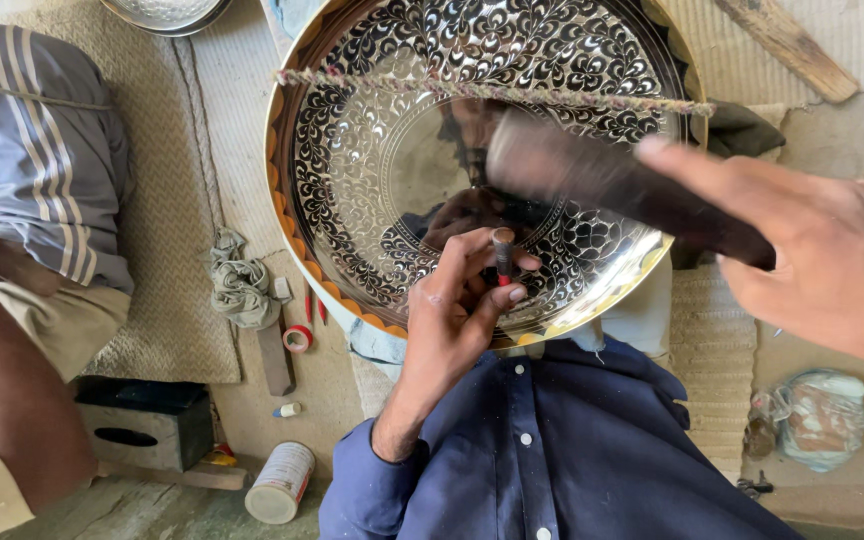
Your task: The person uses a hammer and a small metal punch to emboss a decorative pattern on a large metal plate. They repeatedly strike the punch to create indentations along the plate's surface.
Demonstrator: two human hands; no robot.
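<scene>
Against the person's dark blue shirt (pixel 552 450) leans a large round metal tray (pixel 372 170), its shiny face covered in fine black leaf and scroll engraving; its top edge runs out of the frame, and a twisted cord (pixel 492 92) stretches across its upper part. The left hand (pixel 457 310) rests on the lower part of the tray with fingers and thumb pinched shut around a short, thin chisel (pixel 503 255), whose tip is hidden against the metal, so the exact contact point cannot be made out. The right hand (pixel 822 260) is raised at the right, blurred, its fingers closed around the handle of a dark hammer (pixel 592 170) that hangs over the middle of the tray; the hammer's shape is smeared and hard to read. To the left, another person's striped sleeve (pixel 47 160) and forearm are partly cut off by the frame edge. On the floor lie a crumpled rag (pixel 237 280), a roll of red tape (pixel 297 338), a white can (pixel 280 483) on its side and a dark box (pixel 142 425).
</scene>
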